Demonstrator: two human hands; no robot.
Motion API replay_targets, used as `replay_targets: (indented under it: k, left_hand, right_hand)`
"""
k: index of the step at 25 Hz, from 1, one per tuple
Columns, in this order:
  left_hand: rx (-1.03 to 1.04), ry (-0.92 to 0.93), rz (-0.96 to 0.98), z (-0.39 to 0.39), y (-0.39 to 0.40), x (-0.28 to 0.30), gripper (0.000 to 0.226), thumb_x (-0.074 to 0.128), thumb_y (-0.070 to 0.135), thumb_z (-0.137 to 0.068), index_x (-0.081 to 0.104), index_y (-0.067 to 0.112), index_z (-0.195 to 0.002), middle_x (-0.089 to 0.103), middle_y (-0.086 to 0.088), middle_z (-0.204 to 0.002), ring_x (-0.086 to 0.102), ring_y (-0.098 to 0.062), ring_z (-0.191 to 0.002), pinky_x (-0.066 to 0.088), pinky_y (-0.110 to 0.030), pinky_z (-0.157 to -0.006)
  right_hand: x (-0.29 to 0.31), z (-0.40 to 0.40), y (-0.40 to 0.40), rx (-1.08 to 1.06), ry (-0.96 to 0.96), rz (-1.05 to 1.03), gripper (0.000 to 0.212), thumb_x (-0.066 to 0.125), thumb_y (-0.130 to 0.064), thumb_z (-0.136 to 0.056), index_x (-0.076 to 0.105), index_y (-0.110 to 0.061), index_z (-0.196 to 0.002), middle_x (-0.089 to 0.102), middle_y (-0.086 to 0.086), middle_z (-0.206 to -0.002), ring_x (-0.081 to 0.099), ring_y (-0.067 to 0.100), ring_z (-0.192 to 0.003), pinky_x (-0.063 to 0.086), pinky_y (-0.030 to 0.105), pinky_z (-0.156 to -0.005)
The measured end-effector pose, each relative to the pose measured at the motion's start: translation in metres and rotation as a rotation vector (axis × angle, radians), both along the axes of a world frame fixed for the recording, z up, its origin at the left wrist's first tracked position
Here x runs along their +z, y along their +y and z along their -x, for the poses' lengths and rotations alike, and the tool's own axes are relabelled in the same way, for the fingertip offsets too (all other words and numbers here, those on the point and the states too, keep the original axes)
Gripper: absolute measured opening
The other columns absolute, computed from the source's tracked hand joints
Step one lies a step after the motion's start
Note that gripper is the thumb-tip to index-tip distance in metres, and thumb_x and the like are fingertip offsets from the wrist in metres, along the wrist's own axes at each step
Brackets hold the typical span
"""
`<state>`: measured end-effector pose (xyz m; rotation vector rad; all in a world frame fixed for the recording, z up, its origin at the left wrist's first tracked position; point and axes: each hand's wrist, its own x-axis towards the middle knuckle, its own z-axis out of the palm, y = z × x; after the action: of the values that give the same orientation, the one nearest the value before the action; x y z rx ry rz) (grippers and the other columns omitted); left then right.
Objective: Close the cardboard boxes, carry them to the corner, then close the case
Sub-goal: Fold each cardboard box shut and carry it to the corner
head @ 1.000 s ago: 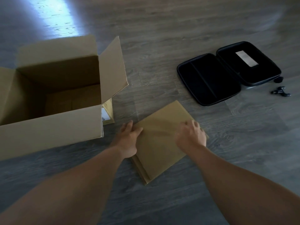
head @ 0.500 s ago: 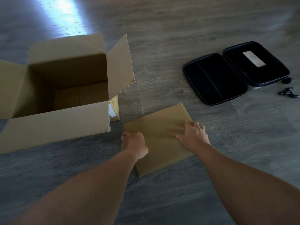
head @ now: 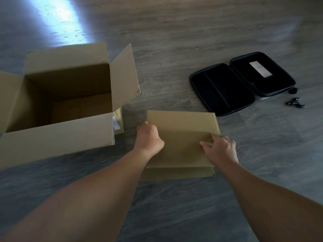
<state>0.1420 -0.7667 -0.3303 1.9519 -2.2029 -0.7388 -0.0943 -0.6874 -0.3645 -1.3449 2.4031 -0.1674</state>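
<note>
Flat cardboard box (head: 181, 137) on floor, gripped both sides: left hand (head: 148, 137) curled on left edge, right hand (head: 220, 149) pinching right edge. White label (head: 260, 69) in open black case (head: 227, 84), beyond the box, unreadable.

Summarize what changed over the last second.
The flat cardboard box turned from diagonal to roughly square with the view. The left hand went from flat on top to gripping its left edge; the right hand now grips the right edge. The large open box and black case are unchanged.
</note>
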Motion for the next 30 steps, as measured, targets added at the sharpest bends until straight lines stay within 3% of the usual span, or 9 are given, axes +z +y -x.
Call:
replay_targets:
  k: [4, 6, 9, 13, 18, 23, 26, 30]
  left_hand:
    - [-0.057, 0.081, 0.088, 0.029, -0.022, 0.035, 0.021, 0.059, -0.004, -0.073, 0.043, 0.008, -0.064, 0.055, -0.013, -0.095, 0.053, -0.029, -0.087, 0.046, -0.032, -0.07]
    - [-0.042, 0.153, 0.114, 0.043, -0.031, 0.058, 0.027, 0.057, -0.008, -0.069, 0.039, 0.009, -0.059, 0.049, -0.007, -0.069, 0.047, -0.021, -0.063, 0.038, -0.031, -0.05]
    - [-0.059, 0.188, 0.179, 0.06, -0.044, 0.098, 0.03, 0.058, -0.007, -0.066, 0.036, 0.011, -0.055, 0.039, -0.003, -0.053, 0.038, -0.018, -0.049, 0.029, -0.027, -0.04]
    - [-0.031, 0.166, 0.276, 0.055, -0.07, 0.155, 0.019, 0.06, 0.001, -0.067, 0.045, 0.008, -0.058, 0.05, -0.005, -0.057, 0.05, -0.02, -0.055, 0.036, -0.026, -0.045]
    - [0.086, 0.088, 0.356, -0.022, -0.099, 0.194, 0.014, 0.063, 0.005, -0.072, 0.054, 0.009, -0.062, 0.055, -0.006, -0.067, 0.055, -0.022, -0.067, 0.038, -0.026, -0.052]
    - [0.311, -0.011, 0.364, -0.151, -0.115, 0.193, 0.007, 0.064, 0.007, -0.074, 0.058, 0.007, -0.073, 0.056, -0.006, -0.07, 0.049, -0.015, -0.063, 0.034, -0.023, -0.047]
    - [0.434, -0.076, 0.328, -0.223, -0.116, 0.182, 0.013, 0.063, 0.006, -0.074, 0.06, 0.003, -0.086, 0.058, -0.009, -0.079, 0.056, -0.026, -0.077, 0.041, -0.028, -0.061]
    - [0.526, -0.084, 0.273, -0.289, -0.111, 0.159, 0.004, 0.06, 0.003, -0.072, 0.059, 0.0, -0.074, 0.056, -0.01, -0.069, 0.055, -0.03, -0.073, 0.04, -0.025, -0.058]
  right_hand:
    - [0.036, 0.032, -0.007, -0.058, 0.027, 0.149, 0.061, 0.061, -0.059, -0.088, 0.06, -0.021, -0.137, 0.062, 0.011, -0.126, 0.049, 0.039, -0.114, 0.048, 0.047, -0.093]
    - [0.064, 0.05, -0.016, -0.065, 0.071, 0.203, 0.06, 0.061, -0.059, -0.088, 0.063, -0.021, -0.134, 0.064, 0.011, -0.126, 0.051, 0.039, -0.113, 0.049, 0.047, -0.093]
    - [0.105, 0.066, -0.028, -0.084, 0.104, 0.253, 0.059, 0.059, -0.059, -0.089, 0.063, -0.021, -0.134, 0.063, 0.012, -0.126, 0.051, 0.04, -0.117, 0.048, 0.05, -0.098]
    - [0.15, 0.057, -0.051, -0.066, 0.092, 0.334, 0.056, 0.057, -0.054, -0.09, 0.063, -0.019, -0.133, 0.063, 0.015, -0.125, 0.049, 0.043, -0.12, 0.043, 0.049, -0.103]
    - [0.189, -0.012, -0.093, 0.085, 0.045, 0.467, 0.054, 0.061, -0.049, -0.091, 0.064, -0.012, -0.131, 0.064, 0.019, -0.124, 0.05, 0.039, -0.121, 0.035, 0.044, -0.104]
    - [0.19, -0.127, -0.134, 0.338, -0.046, 0.476, 0.052, 0.064, -0.047, -0.089, 0.066, -0.007, -0.122, 0.066, 0.016, -0.121, 0.051, 0.035, -0.121, 0.033, 0.041, -0.105]
    - [0.182, -0.197, -0.149, 0.423, -0.081, 0.472, 0.044, 0.066, -0.045, -0.089, 0.068, -0.005, -0.109, 0.067, 0.017, -0.113, 0.056, 0.036, -0.114, 0.039, 0.04, -0.101]
    - [0.162, -0.266, -0.161, 0.501, -0.106, 0.396, 0.031, 0.068, -0.038, -0.088, 0.062, -0.008, -0.088, 0.061, 0.016, -0.105, 0.056, 0.036, -0.105, 0.044, 0.036, -0.089]
